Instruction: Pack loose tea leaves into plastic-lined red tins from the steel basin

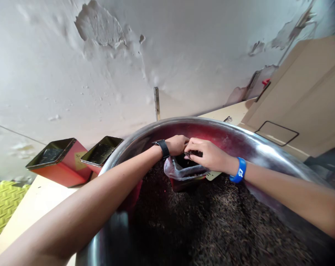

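Two bare forearms are seen, each uncovered up to the picture's edge, ending in the left hand (177,145) and the right hand (209,155). A black watch (164,148) with a dark rectangular face and a smooth black strap is worn on the left wrist. A bright blue wristband (241,170), marked with a small white logo, is worn on the right wrist.
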{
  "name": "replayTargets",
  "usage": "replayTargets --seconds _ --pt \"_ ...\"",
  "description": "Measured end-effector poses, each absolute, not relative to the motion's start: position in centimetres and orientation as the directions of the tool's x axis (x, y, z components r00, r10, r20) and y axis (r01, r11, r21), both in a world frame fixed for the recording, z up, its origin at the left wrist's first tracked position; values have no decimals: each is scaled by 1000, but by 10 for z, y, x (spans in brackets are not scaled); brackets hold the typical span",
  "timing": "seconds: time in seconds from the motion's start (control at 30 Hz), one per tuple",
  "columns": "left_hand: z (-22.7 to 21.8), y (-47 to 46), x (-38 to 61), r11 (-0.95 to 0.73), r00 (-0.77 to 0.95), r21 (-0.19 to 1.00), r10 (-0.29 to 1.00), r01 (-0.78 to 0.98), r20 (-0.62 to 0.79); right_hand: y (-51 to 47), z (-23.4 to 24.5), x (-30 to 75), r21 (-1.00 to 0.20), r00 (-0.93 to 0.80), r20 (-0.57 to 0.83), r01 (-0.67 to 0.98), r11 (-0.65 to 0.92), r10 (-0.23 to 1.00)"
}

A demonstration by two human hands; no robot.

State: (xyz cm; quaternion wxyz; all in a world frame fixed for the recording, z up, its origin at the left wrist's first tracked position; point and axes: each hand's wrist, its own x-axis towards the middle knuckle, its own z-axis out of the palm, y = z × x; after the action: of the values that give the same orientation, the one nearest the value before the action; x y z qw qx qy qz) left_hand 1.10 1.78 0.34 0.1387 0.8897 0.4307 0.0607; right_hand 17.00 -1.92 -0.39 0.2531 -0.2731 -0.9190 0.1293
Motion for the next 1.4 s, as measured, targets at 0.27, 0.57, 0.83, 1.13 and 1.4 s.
replayTargets --seconds 0.27,0.57,0.83,1.13,1.4 --pt "0 21 9 -587 624 345 781 733 3 -20 -4 170 -374 -727 396 430 822 561" --pt "-1 21 9 -592 633 355 774 723 2 -21 -3 170 -374 -730 388 432 821 562" --pt "-1 22 9 -605 642 342 767 719 5 -23 -4 170 -354 -712 451 411 840 538" --pt "4 21 8 -590 638 344 770 731 -34 -26 0 170 -300 -737 460 396 868 495" --pt "8 18 8 -595 672 414 738 689 -59 -29 0 170 -271 -757 429 412 870 492"
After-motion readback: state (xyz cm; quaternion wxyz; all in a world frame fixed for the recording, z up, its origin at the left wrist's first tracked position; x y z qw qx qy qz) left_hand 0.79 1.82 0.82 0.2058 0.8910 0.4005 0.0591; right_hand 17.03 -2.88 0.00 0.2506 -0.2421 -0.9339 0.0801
